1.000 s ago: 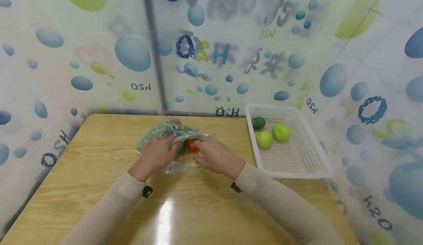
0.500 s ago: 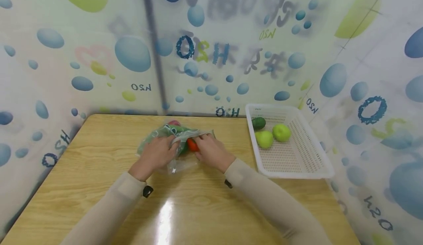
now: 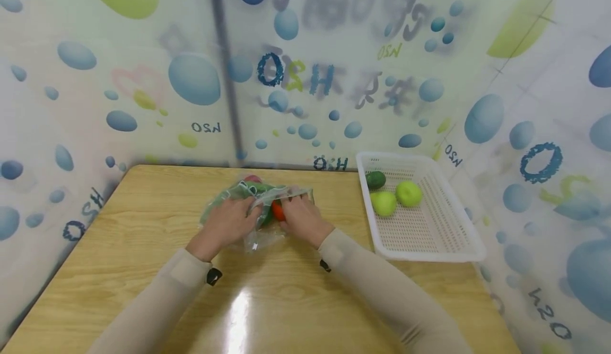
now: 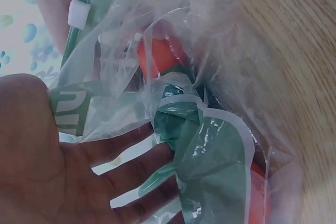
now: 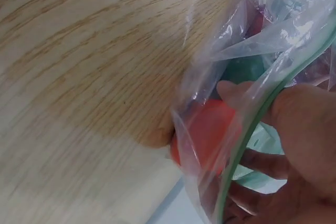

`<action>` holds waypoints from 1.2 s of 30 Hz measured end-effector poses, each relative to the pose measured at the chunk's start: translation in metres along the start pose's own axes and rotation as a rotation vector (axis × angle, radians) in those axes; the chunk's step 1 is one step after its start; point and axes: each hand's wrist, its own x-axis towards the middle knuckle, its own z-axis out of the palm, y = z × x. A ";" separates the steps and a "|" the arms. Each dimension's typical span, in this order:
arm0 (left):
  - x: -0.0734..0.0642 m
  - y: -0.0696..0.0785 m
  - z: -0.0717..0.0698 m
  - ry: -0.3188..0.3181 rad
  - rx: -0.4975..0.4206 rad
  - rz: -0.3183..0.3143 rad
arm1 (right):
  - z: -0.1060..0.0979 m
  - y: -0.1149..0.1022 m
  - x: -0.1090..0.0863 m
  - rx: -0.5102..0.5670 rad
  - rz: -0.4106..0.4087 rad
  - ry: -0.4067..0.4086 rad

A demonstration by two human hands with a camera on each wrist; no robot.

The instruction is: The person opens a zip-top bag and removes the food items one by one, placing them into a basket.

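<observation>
A clear zip bag with green print (image 3: pixel 229 195) lies on the table, its mouth towards the right hand. My left hand (image 3: pixel 228 218) holds the bag's wall at the mouth, and in the left wrist view its fingers (image 4: pixel 139 169) run behind the plastic. The right hand (image 3: pixel 303 216) reaches into the mouth; its thumb and fingers lie about a red tomato (image 5: pixel 207 135), partly hidden by plastic. A white slider (image 4: pixel 79 14) sits on the green zip strip. Dark green and red produce shows through the film, and a pinkish thing (image 3: pixel 253 179) shows at the bag's far side.
To the right stands a white plastic basket (image 3: pixel 453 221) holding two green apples (image 3: pixel 408 193) and a dark green cucumber-like piece (image 3: pixel 375 180). The wooden table (image 3: pixel 143 216) meets a patterned curtain wall (image 3: pixel 286 104) at the back.
My right hand has moved left and further into the bag's mouth with the tomato. The left hand keeps its place on the bag.
</observation>
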 end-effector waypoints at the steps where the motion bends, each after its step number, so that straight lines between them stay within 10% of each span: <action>1: 0.001 0.000 0.000 -0.003 -0.002 0.000 | 0.001 0.001 0.000 0.015 0.004 -0.006; 36: 0.003 -0.001 0.004 -0.018 -0.051 -0.023 | -0.009 0.006 -0.008 0.275 -0.013 0.003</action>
